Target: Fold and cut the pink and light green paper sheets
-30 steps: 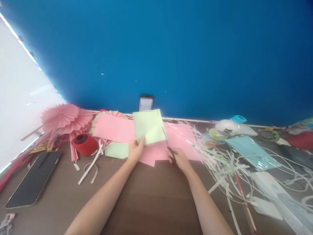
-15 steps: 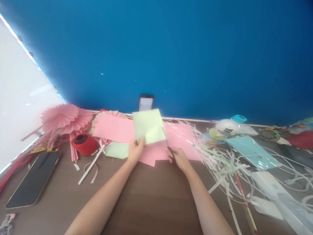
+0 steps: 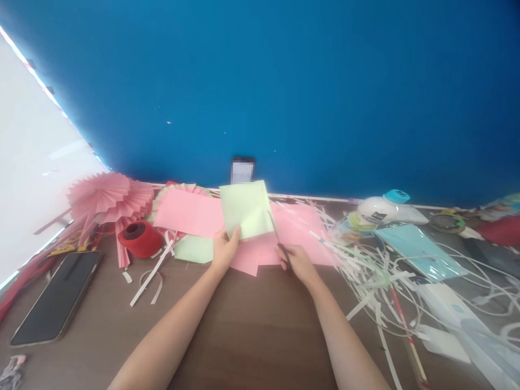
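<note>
My left hand (image 3: 226, 246) pinches the lower left edge of a light green sheet of paper (image 3: 246, 211), thumb on top. Closed around the dark handles of a pair of scissors (image 3: 286, 254) is my right hand (image 3: 299, 262). The blades point up and away, lying along the right edge of the green paper. Behind and below it, pink sheets of paper (image 3: 303, 238) lie on the brown table (image 3: 252, 330). Another pale green piece of paper (image 3: 194, 249) rests left of my left hand.
Folded pink paper fans (image 3: 108, 195), a red spool (image 3: 139, 239) and a phone (image 3: 57, 298) lie on the left. To the right are tangled white paper strips (image 3: 365, 271), a white glue bottle (image 3: 379, 211), a blue plastic packet (image 3: 420, 252) and cables. A blue wall (image 3: 260, 97) rises behind.
The green paper's right edge has shifted slightly left, and the scissor blades sit at a slightly different angle along it. Both hands stay in nearly the same place.
</note>
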Demonstrator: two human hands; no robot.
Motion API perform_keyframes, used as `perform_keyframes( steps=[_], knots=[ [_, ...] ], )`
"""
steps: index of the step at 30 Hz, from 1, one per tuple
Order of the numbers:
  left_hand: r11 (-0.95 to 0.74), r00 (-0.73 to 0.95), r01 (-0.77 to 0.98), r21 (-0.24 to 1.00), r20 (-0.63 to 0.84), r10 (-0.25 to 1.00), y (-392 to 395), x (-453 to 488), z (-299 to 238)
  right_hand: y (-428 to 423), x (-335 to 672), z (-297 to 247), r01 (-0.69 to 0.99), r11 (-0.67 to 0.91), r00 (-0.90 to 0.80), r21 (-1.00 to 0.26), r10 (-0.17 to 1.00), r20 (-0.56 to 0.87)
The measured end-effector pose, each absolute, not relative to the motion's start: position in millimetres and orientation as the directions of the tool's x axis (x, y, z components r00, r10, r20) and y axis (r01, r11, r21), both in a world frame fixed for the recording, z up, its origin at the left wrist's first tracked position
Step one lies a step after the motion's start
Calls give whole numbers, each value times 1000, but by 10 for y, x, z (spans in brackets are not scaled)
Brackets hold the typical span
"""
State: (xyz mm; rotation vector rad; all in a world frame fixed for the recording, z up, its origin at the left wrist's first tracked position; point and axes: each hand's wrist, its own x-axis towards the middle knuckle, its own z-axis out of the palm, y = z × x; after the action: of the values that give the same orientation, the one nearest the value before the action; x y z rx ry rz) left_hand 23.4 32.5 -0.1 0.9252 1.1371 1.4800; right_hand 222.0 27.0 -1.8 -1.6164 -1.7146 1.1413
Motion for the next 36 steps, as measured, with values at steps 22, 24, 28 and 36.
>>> perform_keyframes(
  steps=[22,24,28,36],
  knots=[
    [-24,-164,-242,970,-17,986,325,232,-34,263,2224,-19,542,-38,-165,-839,975,-152],
    [-27,-159,-235,972,-11,987,327,235,-45,263,2222,-10,534,-48,-163,-844,974,-159],
    [-16,-150,-238,971,-20,988,325,244,-37,262,2216,-1,524,-62,-154,-849,974,-166],
    [-8,-123,-213,977,-19,992,310,241,-17,267,2205,-6,517,-86,-129,-852,976,-177]
  ],
)
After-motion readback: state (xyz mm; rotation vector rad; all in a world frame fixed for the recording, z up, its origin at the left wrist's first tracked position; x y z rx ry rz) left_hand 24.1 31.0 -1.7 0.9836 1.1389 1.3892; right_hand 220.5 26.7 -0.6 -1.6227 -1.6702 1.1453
